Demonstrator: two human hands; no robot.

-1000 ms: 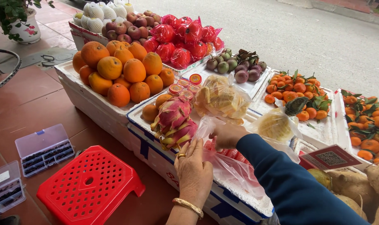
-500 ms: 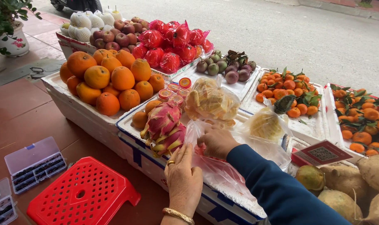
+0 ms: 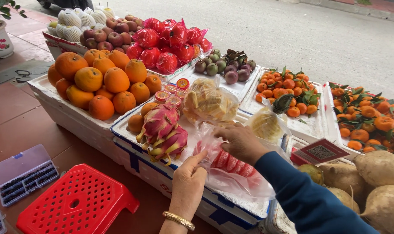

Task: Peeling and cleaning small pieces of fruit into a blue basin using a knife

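Both hands, left hand [image 3: 189, 181] and right hand [image 3: 240, 142], pinch one clear plastic bag of red slices [image 3: 231, 167], fingers clamped on it; two pink dragon fruits [image 3: 162, 132] lie just beside.

Red slices [image 3: 230, 162]: partly veiled by clear bag [image 3: 231, 173], kind indeterminable. Red stool [image 3: 78, 203], storage boxes [image 3: 22, 173]: cropped at bottom-left edge.

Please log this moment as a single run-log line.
left hand: touching clear plastic bag of red fruit slices | right hand: gripping bag top | support: white foam box
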